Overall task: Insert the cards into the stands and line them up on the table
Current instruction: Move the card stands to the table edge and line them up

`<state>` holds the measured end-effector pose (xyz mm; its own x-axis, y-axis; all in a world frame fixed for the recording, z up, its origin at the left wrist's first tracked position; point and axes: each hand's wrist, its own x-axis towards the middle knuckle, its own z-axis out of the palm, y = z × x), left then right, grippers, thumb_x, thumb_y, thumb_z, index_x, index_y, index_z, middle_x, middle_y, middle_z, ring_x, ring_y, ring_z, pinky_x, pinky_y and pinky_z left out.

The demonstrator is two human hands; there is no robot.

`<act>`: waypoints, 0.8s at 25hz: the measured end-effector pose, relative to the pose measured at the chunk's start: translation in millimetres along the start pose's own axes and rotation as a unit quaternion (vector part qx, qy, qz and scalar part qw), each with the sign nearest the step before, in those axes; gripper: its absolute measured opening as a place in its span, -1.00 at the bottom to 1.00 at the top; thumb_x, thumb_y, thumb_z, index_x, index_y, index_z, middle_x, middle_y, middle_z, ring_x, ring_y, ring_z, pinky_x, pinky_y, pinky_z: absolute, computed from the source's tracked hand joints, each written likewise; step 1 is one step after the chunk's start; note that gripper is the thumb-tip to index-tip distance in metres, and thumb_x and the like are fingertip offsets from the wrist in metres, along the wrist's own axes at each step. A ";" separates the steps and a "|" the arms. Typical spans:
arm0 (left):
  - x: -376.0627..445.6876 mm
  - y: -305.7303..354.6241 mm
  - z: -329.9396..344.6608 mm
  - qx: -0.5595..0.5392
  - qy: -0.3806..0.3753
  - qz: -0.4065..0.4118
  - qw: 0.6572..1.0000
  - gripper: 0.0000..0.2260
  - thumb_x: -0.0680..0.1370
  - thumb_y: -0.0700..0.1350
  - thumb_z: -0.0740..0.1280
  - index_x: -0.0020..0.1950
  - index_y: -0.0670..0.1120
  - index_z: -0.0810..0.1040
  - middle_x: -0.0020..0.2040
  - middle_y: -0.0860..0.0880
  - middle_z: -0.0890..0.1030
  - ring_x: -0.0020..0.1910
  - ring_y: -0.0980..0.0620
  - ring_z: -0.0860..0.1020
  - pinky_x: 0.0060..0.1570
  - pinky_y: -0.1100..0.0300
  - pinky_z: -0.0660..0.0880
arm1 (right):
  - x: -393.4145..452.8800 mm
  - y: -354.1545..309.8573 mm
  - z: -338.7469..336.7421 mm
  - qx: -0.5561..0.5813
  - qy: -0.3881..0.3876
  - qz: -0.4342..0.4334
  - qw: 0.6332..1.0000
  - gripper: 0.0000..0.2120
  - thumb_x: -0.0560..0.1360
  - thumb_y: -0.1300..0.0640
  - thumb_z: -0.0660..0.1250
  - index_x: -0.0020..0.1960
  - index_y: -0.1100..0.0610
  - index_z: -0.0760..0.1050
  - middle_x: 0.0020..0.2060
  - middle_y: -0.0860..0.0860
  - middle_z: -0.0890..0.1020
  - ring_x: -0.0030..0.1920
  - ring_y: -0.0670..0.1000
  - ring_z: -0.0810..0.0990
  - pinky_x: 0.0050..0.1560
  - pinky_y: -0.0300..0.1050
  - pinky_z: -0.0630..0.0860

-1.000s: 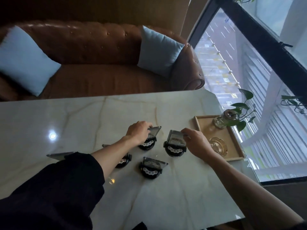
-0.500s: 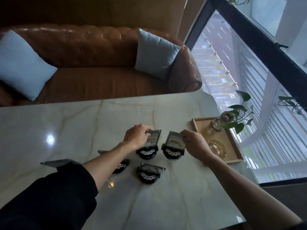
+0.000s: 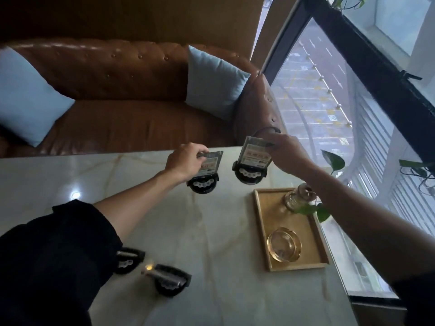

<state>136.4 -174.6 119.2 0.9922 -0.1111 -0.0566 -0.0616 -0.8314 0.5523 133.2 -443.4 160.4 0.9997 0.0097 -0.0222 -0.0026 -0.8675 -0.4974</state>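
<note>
Now left hand (image 3: 186,162), right hand (image 3: 286,152) each pinch card (image 3: 210,164) in stand (image 3: 203,184).

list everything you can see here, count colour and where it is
card stands with cards: four, black bases; two at the table's far edge, one in each hand, two near the left sleeve
table: one, pale marble, foreground
tray: one, golden wood, right side of table
glass ashtray: one, clear, near end of tray
glass vase with plant: one, clear with green leaves, far end of tray
sofa: one, brown leather, behind table
cushions: two, light blue, on sofa
window: one, dark frame, right
left hand: grips a card, black sleeve
right hand: pinches the other card's top
</note>
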 end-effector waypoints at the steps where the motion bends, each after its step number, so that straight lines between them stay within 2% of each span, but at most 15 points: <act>1: 14.0 10.6 4.2 -0.008 0.001 0.006 1.000 -0.80 0.53 -0.11 0.36 0.10 0.08 0.68 0.05 0.04 0.72 0.06 -0.03 0.64 0.00 0.05 0.58 | 16.1 9.5 -10.1 0.004 0.004 -0.014 1.000 -0.70 0.49 0.32 0.23 0.08 0.12 0.66 -0.09 0.14 0.64 -0.13 0.12 0.55 -0.34 -0.21 0.43; 3: 43.9 32.9 13.5 -0.026 -0.010 0.018 0.999 -0.81 0.52 -0.16 0.36 0.06 0.04 0.70 0.01 0.02 0.72 0.02 -0.01 0.64 -0.02 0.08 0.59 | 47.5 28.3 -27.0 0.020 0.009 -0.021 1.000 -0.68 0.50 0.38 0.20 0.11 0.19 0.65 -0.01 0.14 0.60 -0.08 0.11 0.48 -0.34 -0.44 0.34; 4: 59.1 42.8 19.4 -0.034 -0.008 0.022 0.999 -0.81 0.52 -0.18 0.36 0.04 0.02 0.71 -0.01 0.00 0.73 0.01 -0.02 0.64 -0.01 0.07 0.59 | 63.6 37.8 -32.8 0.017 0.007 -0.015 1.000 -0.67 0.51 0.35 0.19 0.12 0.14 0.65 0.00 0.13 0.60 -0.09 0.12 0.48 -0.36 -0.45 0.34; 6: 93.3 61.8 34.9 -0.043 0.004 0.034 0.999 -0.83 0.50 -0.19 0.39 0.03 -0.01 0.72 -0.03 -0.05 0.73 -0.01 -0.06 0.66 0.01 0.03 0.61 | 95.2 58.5 -43.6 0.004 0.004 -0.004 1.000 -0.65 0.50 0.26 0.17 0.12 0.01 0.64 -0.03 0.14 0.65 -0.13 0.15 0.54 -0.29 -0.22 0.43; 9: 133.8 85.2 58.7 -0.039 -0.003 0.040 0.998 -0.83 0.51 -0.22 0.40 0.05 -0.05 0.72 -0.04 -0.08 0.73 -0.02 -0.06 0.65 -0.01 0.11 0.58 | 127.2 85.9 -53.8 -0.012 -0.010 -0.013 1.000 -0.63 0.49 0.25 0.15 0.10 -0.04 0.63 -0.09 0.09 0.62 -0.13 0.18 0.57 -0.21 -0.09 0.48; 12: 169.2 94.9 81.6 -0.047 -0.001 0.024 0.999 -0.83 0.48 -0.15 0.39 0.00 0.04 0.71 -0.08 -0.02 0.73 -0.06 -0.06 0.66 -0.03 0.05 0.60 | 151.0 113.7 -53.4 -0.043 -0.027 -0.036 0.998 -0.71 0.54 0.30 0.18 0.10 0.11 0.62 -0.07 0.20 0.65 -0.10 0.27 0.60 -0.21 0.04 0.58; 14: 185.3 95.0 95.5 -0.047 -0.008 0.012 0.999 -0.82 0.45 -0.10 0.37 -0.02 0.09 0.70 -0.11 0.02 0.73 -0.07 -0.06 0.66 -0.03 0.01 0.60 | 162.0 131.4 -47.5 -0.051 -0.036 -0.036 0.997 -0.70 0.55 0.31 0.17 0.13 0.12 0.61 -0.03 0.24 0.65 -0.08 0.29 0.61 -0.19 0.10 0.61; 16: 197.7 92.5 109.0 -0.046 -0.014 0.004 0.999 -0.80 0.44 -0.08 0.34 -0.02 0.12 0.68 -0.12 0.03 0.73 -0.07 -0.06 0.66 -0.03 -0.01 0.60 | 171.5 148.4 -38.2 -0.048 -0.042 -0.018 0.998 -0.68 0.56 0.29 0.15 0.15 0.09 0.60 0.01 0.24 0.65 -0.06 0.28 0.59 -0.20 0.07 0.60; 20: 208.5 83.8 129.2 -0.039 -0.024 0.000 0.999 -0.78 0.42 -0.05 0.32 -0.01 0.13 0.67 -0.11 0.02 0.73 -0.05 -0.08 0.67 -0.01 -0.02 0.60 | 178.4 170.7 -20.1 -0.035 -0.061 -0.016 0.997 -0.70 0.57 0.32 0.19 0.19 0.16 0.61 0.06 0.25 0.65 -0.03 0.22 0.56 -0.14 -0.13 0.39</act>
<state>324.2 -337.8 46.2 0.9858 -0.1389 -0.0943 -0.0519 -0.7863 0.6157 311.6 -599.7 89.0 0.9890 0.0941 -0.1144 0.0349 -0.8985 -0.4376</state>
